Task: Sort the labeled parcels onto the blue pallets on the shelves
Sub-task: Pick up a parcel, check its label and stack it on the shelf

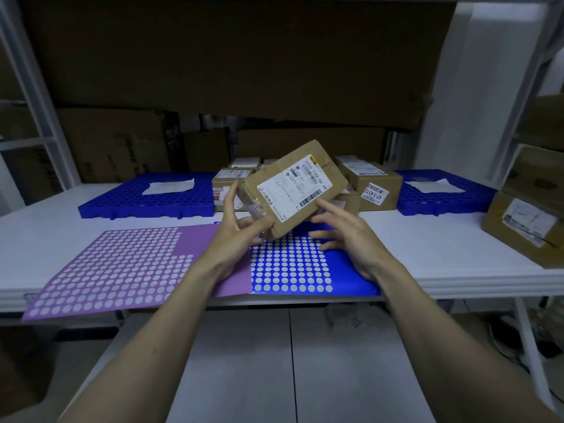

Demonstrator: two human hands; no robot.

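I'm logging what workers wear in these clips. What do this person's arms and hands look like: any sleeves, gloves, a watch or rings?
Both forearms are bare as far up as the picture shows; no sleeve edge is in view. The left hand and right hand have no gloves. No watch, band or bracelet shows on either wrist, and no ring shows on the fingers in view. No tape, markings or cables appear on the arms.

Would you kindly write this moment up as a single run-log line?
left hand: grips parcel | right hand: fingertips touching parcel | parcel: lifted, tilted, label up | left pallet: paper only
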